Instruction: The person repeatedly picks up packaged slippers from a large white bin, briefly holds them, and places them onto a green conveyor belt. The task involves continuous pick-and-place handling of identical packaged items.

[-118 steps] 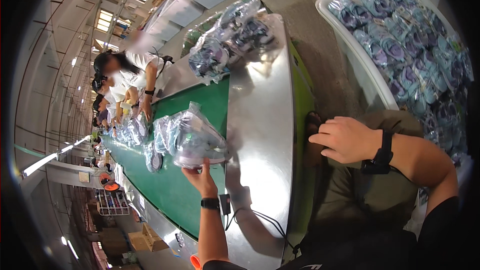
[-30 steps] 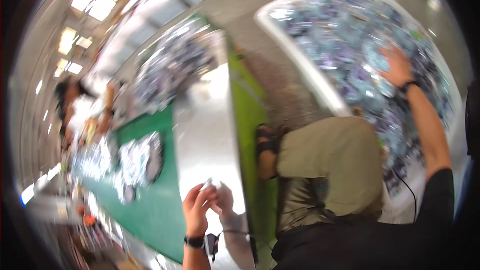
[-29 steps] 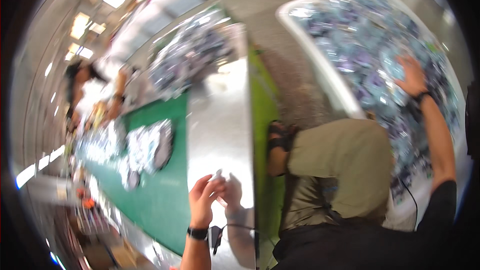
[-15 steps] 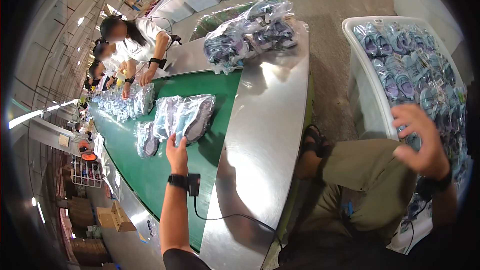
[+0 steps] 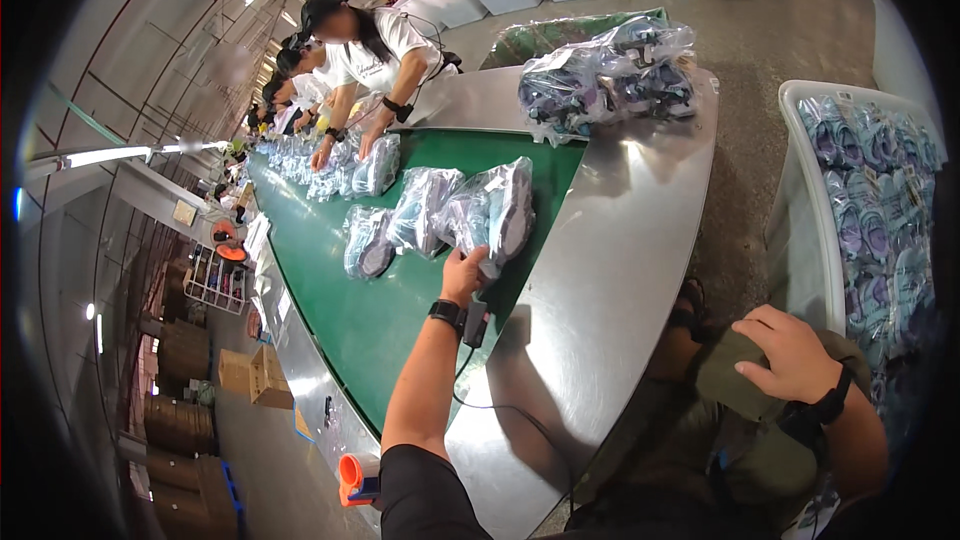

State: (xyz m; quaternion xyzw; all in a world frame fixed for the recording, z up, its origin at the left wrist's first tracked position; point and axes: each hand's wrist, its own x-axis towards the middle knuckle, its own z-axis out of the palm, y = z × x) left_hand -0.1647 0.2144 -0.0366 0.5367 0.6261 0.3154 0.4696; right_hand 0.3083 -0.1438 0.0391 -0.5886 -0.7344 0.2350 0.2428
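Observation:
My left hand (image 5: 463, 278) is closed on the near end of a clear bag with a pair of blue-grey sandals (image 5: 508, 210), which lies on the green conveyor belt (image 5: 425, 315). Beyond it, two more bagged pairs rest on the belt: one bag (image 5: 425, 202) alongside, another bag (image 5: 370, 243) farther left. My right hand (image 5: 792, 352) is empty, with fingers loosely apart over my right knee. It is near the white bin (image 5: 808, 240) that holds rows of bagged sandals (image 5: 870, 200).
A pile of bagged sandals (image 5: 610, 80) sits on the metal table end (image 5: 640, 190). Across the belt, a co-worker (image 5: 385, 60) handles more bagged pairs (image 5: 375, 168). An orange container (image 5: 352, 480) stands by my left elbow. Cardboard boxes (image 5: 255, 377) are on the floor at left.
My left hand has closed on the bagged sandals. My right hand has drawn back from the bin toward my knee. The whole view has shifted, moving the scene rightward in the picture.

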